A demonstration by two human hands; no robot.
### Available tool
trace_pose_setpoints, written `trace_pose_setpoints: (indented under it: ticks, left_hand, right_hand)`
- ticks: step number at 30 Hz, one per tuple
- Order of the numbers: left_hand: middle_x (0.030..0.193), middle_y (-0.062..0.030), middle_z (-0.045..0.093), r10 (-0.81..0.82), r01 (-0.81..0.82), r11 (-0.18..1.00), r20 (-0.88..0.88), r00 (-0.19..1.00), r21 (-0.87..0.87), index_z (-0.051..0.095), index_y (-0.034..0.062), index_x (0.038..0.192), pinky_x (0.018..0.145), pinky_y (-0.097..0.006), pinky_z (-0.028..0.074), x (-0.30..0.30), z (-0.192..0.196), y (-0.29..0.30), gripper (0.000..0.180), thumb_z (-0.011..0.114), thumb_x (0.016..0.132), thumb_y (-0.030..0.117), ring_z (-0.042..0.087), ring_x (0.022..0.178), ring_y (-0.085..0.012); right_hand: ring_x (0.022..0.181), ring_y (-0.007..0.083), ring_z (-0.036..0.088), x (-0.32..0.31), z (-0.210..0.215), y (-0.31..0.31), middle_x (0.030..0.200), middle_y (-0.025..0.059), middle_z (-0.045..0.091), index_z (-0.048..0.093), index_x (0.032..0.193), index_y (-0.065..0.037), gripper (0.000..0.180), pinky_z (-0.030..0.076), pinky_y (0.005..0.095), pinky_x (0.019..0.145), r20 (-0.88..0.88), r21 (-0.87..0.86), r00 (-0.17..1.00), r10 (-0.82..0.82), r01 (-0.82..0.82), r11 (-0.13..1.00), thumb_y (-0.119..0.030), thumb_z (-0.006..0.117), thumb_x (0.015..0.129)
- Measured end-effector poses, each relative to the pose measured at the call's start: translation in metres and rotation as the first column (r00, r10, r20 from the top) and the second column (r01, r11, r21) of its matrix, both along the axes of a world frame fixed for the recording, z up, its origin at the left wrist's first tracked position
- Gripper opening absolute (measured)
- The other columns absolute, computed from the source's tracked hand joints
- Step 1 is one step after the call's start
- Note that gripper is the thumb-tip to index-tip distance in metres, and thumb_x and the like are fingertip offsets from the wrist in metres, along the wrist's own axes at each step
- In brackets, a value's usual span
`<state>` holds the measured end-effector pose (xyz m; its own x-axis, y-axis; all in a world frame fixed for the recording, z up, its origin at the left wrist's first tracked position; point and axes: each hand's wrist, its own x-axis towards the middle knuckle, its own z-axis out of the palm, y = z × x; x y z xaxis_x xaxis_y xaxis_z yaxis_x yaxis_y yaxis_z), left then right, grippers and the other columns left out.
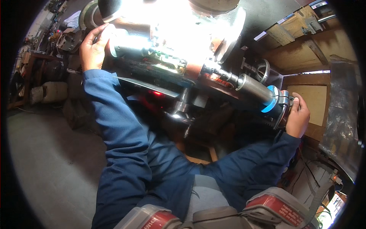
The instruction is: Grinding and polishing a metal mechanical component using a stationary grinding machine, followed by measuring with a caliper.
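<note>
A long metal machine with a shiny cylindrical body runs from upper left to the right, partly washed out by glare. My left hand rests on the rounded metal end at the machine's left, fingers curled over it. My right hand grips a round handwheel at the right end, just past a blue ring and a grey cylinder. Both arms wear dark blue sleeves.
A second small handwheel sits behind the machine. Wooden boards form the wall at right. Grey concrete floor lies at left, with cluttered shelves beyond. A lever hangs below the machine.
</note>
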<state>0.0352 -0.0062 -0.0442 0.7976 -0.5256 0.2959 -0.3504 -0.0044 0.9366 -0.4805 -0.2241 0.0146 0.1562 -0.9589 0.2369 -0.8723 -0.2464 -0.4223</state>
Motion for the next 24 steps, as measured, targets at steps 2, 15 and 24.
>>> trace_pose_setpoints:
  ticks: [2, 15, 24]
  left_hand:
    - [0.102, -0.0057, 0.070, -0.011, 0.012, 1.000, 0.003, 1.000, -0.024, 0.070, 0.0019, 0.105, 0.085, -0.024, 0.049, 0.001, -0.001, 0.000, 0.024, 0.074, 0.083, 0.010, 0.063, 0.093, -0.0113]
    - [0.113, -0.0053, 0.068, -0.114, 0.071, 0.976, 0.205, 0.972, 0.205, 0.066, 0.0035, 0.113, 0.092, -0.026, 0.047, -0.002, 0.014, 0.003, 0.027, 0.067, 0.089, 0.016, 0.062, 0.103, -0.0129]
    - [0.120, -0.0068, 0.064, -0.208, 0.184, 0.968, 0.137, 0.969, 0.168, 0.063, 0.0012, 0.117, 0.094, -0.027, 0.046, 0.000, 0.015, 0.004, 0.029, 0.063, 0.092, 0.016, 0.060, 0.106, -0.0129]
  right_hand:
    - [0.092, 0.0266, 0.067, 0.000, 0.002, -0.004, 0.099, 0.0159, 0.069, 0.068, 0.106, -0.005, 0.024, 0.049, 0.0342, 0.081, -0.020, 0.043, 1.000, 0.009, -0.008, 0.999, -0.019, 0.052, 0.095]
    - [0.107, 0.0379, 0.056, 0.025, 0.018, 0.008, 0.117, 0.0195, 0.060, 0.054, 0.129, -0.007, 0.039, 0.044, 0.0447, 0.090, -0.152, -0.201, 0.982, -0.112, 0.080, 0.976, -0.028, 0.050, 0.096]
    - [0.087, 0.0257, 0.052, 0.114, 0.042, 0.042, 0.097, 0.0100, 0.054, 0.054, 0.134, -0.019, 0.053, 0.042, 0.0384, 0.076, -0.512, -0.059, 0.353, 0.783, -0.924, 0.378, -0.049, 0.050, 0.091]
